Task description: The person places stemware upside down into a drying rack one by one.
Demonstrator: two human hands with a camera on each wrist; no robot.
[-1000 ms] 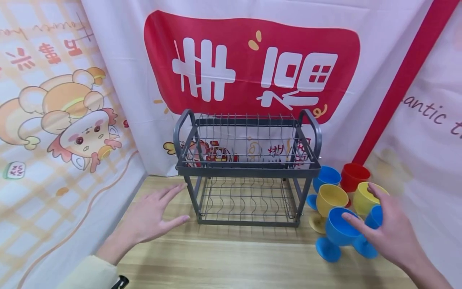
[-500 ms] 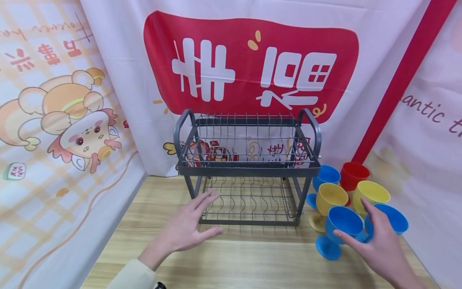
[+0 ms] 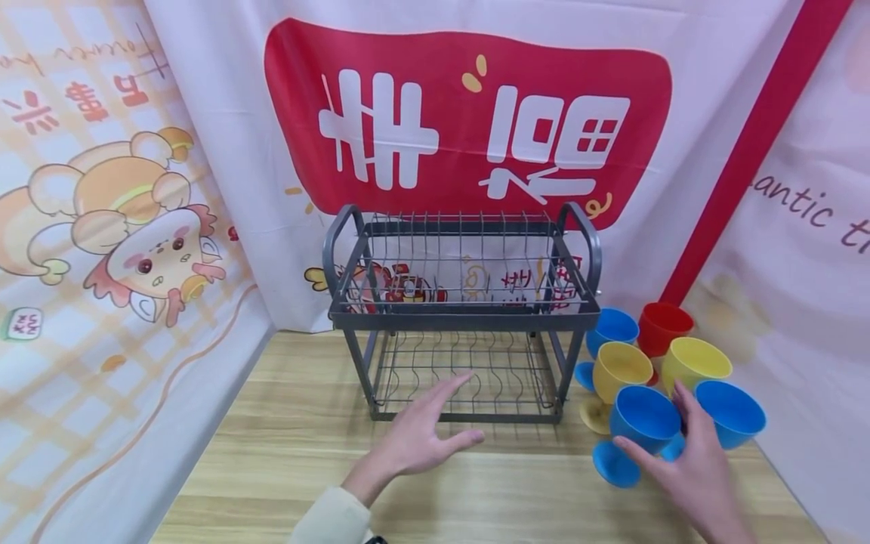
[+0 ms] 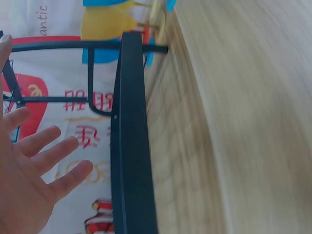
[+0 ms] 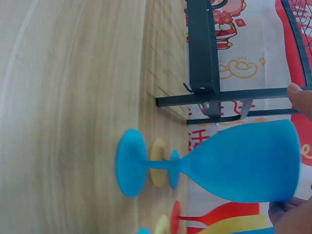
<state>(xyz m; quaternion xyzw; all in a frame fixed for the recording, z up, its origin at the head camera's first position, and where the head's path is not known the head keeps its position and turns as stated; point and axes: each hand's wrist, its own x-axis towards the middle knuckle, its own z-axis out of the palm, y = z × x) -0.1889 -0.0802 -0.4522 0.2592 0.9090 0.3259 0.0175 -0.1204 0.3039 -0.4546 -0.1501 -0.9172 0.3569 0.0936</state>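
Several stemmed plastic goblets stand at the right of the table. The front blue goblet (image 3: 644, 419) is upright, its bowl between the thumb and fingers of my right hand (image 3: 693, 472). In the right wrist view the thumb (image 5: 301, 100) is apart from the bowl, while the fingers (image 5: 287, 214) lie close along its other side; whether they touch it I cannot tell. My left hand (image 3: 418, 434) hovers in front of the dark two-tier dish rack (image 3: 465, 321), fingers spread, holding nothing. Both rack tiers hold no dishes.
Behind the front blue goblet stand a yellow goblet (image 3: 621, 372), another blue goblet (image 3: 612, 329), a red goblet (image 3: 664, 328) and a second yellow goblet (image 3: 696, 364). One more blue goblet (image 3: 730, 414) stands right of my right hand. Printed cloth (image 3: 469, 121) hangs behind the rack.
My left hand has moved right, from beside the rack to in front of its lower tier. My right hand has moved left and down, closer around the front blue goblet.
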